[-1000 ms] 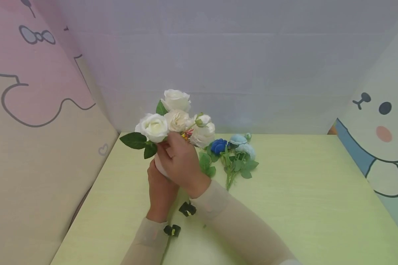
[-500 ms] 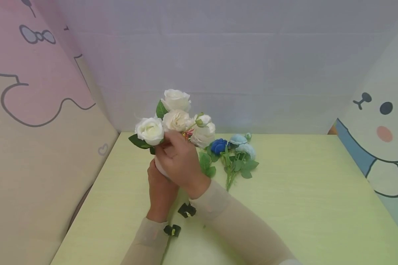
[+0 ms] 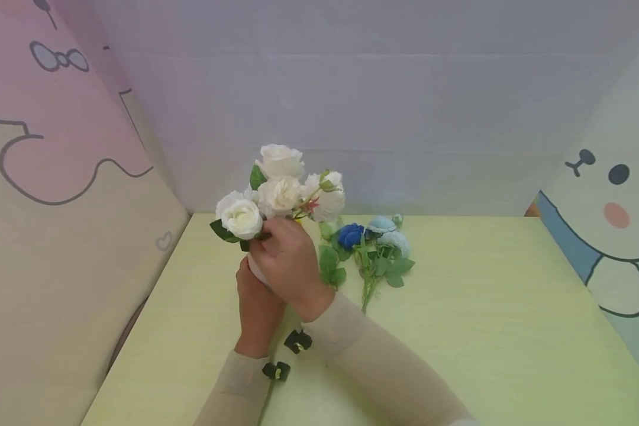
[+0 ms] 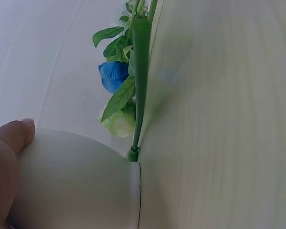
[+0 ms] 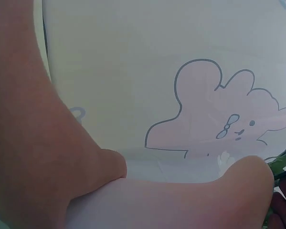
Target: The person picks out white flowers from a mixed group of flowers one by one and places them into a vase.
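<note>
My left hand [image 3: 258, 302] grips a white vase [image 4: 80, 176] round its side. The left wrist view shows its smooth curved wall and base edge near the table. At the vase's mouth my right hand [image 3: 290, 260] pinches the stem below a white rose [image 3: 242, 219], whose dark green leaves stick out underneath. Behind it stand another white rose [image 3: 281, 161], a cream flower [image 3: 279, 196] and a white bloom [image 3: 331, 198] with a green-backed bud [image 3: 327, 182]. The right hand covers the vase's mouth and most stems. In the right wrist view, the left hand [image 5: 47, 143] crosses at left.
A blue rose [image 3: 351, 236], light blue flowers [image 3: 394, 241] and leafy green stems lie on the pale yellow table [image 3: 490, 307], right of the hands. Printed panels [image 3: 64, 136] stand at both sides, a pale back wall [image 3: 404, 106] behind.
The pinched white rose has come down and its leaves have turned under it. The cream flower and white bloom shifted slightly, and the bud now leans over the bloom. The left hand stays put.
</note>
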`<state>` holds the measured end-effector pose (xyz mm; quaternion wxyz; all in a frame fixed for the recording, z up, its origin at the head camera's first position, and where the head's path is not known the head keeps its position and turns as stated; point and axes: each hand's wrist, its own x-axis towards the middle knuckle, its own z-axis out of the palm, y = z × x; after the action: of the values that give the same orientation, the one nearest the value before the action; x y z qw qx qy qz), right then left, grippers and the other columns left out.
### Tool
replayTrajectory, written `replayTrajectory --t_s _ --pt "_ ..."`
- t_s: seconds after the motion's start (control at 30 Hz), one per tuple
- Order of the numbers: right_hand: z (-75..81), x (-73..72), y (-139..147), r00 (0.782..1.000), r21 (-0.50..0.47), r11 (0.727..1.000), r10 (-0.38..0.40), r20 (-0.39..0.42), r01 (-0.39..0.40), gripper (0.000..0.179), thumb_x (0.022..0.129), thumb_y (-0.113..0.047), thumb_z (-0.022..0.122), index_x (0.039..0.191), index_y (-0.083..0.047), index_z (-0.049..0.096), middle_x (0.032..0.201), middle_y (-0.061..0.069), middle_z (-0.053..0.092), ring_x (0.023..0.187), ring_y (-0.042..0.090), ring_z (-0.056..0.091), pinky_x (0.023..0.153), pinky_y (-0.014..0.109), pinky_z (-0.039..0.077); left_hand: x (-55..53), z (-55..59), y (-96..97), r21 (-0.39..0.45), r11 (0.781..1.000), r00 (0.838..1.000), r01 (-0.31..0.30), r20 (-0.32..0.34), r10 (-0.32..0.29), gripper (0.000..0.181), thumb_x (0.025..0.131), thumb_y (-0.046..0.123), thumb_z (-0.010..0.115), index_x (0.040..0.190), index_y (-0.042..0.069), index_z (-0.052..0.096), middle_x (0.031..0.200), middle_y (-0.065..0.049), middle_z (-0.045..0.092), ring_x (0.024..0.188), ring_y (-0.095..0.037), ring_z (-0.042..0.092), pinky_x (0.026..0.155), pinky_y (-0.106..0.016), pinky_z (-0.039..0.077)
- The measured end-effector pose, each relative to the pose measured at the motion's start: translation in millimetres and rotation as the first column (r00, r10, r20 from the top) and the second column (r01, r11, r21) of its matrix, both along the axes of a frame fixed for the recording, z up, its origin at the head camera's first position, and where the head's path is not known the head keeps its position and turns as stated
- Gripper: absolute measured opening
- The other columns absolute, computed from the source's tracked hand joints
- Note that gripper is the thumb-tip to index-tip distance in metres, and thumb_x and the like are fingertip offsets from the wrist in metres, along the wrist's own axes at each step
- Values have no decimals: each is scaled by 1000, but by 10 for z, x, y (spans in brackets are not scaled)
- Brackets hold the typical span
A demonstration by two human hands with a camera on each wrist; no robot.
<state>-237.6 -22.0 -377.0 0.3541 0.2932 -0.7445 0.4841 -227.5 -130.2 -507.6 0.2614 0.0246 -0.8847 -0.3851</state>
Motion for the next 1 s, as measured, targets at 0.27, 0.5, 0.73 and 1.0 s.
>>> replayTrajectory --t_s 0.27,0.5,0.73,1.0 --pt "-46 -83 -42 996 4 998 -57 -69 58 6 82 -1 71 79 -6 70 72 2 67 67 18 62 70 32 50 -32 -66 -30 43 999 1000 0 9 0 78 85 28 81 144 -3 41 130 -22 53 121 -40 52 97 -57 45" --pt "-121 -110 -69 991 -32 995 -95 -99 92 11 83 -4 70 73 -9 66 66 -2 62 61 16 59 62 31 47 -28 -46 -21 30 1000 999 7 -36 -6 72 85 23 80 138 -6 43 123 -23 55 115 -42 54 94 -57 46" --pt "-195 -63 23 986 -75 994 -94 -140 84 4 87 -8 71 84 -8 70 81 1 69 81 20 64 80 34 51 -19 -25 4 52 998 994 19 -105 -14 68 83 18 79 135 -9 45 120 -25 57 113 -44 55 93 -58 45" --pt "-221 60 185 999 -139 990 26 -28 -29 7 91 -7 74 98 -2 74 98 7 76 101 21 70 94 34 52 11 -63 -8 112 994 999 -10 -32 14 89 75 26 86 144 -4 39 126 -25 53 112 -40 52 90 -58 45"
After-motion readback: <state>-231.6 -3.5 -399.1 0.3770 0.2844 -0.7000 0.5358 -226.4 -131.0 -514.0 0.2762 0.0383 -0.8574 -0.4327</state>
